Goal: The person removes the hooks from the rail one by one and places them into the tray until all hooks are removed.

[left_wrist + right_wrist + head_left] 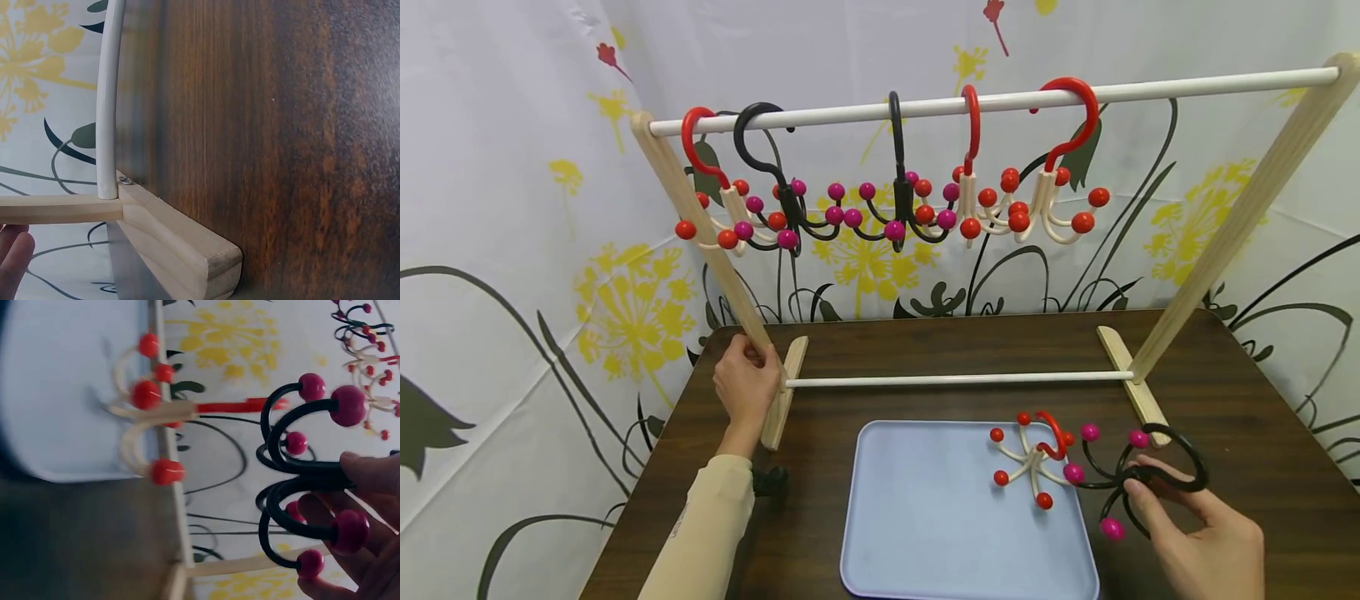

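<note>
My right hand (1206, 533) pinches a black multi-arm hook hanger (1126, 477) with magenta ball tips by its stem, over the right edge of the tray. In the right wrist view, thumb and fingers close round the stem of this hanger (294, 474). A cream hook hanger (1033, 458) with red balls and a red hook stands on the pale blue tray (955, 517), left of the held one. My left hand (747, 379) grips the left wooden post (700, 225) of the rack low down; its fingertips (19, 250) show beside the post in the left wrist view.
Several hangers, such as a black one (901, 196) and a red-hooked one (1045, 187), hang from the white top rod (1187, 87). A white lower rod (955, 381) joins the wooden feet (1138, 396) on the dark table (820, 475). Flowered cloth (512, 208) hangs behind.
</note>
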{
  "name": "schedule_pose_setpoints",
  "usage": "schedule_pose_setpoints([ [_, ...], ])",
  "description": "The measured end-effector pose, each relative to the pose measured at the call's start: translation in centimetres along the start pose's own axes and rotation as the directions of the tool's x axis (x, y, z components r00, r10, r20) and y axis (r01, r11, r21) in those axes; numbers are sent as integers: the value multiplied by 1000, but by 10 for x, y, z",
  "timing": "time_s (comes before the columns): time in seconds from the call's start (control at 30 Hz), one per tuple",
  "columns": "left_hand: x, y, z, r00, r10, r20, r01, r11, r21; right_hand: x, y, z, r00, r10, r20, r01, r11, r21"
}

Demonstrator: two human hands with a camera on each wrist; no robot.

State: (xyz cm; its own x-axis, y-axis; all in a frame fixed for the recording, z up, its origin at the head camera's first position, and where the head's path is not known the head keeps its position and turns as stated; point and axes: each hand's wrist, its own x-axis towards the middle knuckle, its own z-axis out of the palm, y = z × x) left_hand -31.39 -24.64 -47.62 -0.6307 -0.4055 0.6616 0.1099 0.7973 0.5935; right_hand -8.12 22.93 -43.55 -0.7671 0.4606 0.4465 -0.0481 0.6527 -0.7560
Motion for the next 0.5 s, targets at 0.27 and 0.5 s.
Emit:
schedule_pose_setpoints([
  [0.27, 1, -1, -2, 1000, -13, 7, 13, 1000, 7, -40, 7, 10, 994, 64, 91, -54, 992, -116],
  [0.5, 1, 1, -2, 1000, 1, 7, -1, 1000, -3, -50, 9, 26, 981, 132, 139, -94, 963, -253],
])
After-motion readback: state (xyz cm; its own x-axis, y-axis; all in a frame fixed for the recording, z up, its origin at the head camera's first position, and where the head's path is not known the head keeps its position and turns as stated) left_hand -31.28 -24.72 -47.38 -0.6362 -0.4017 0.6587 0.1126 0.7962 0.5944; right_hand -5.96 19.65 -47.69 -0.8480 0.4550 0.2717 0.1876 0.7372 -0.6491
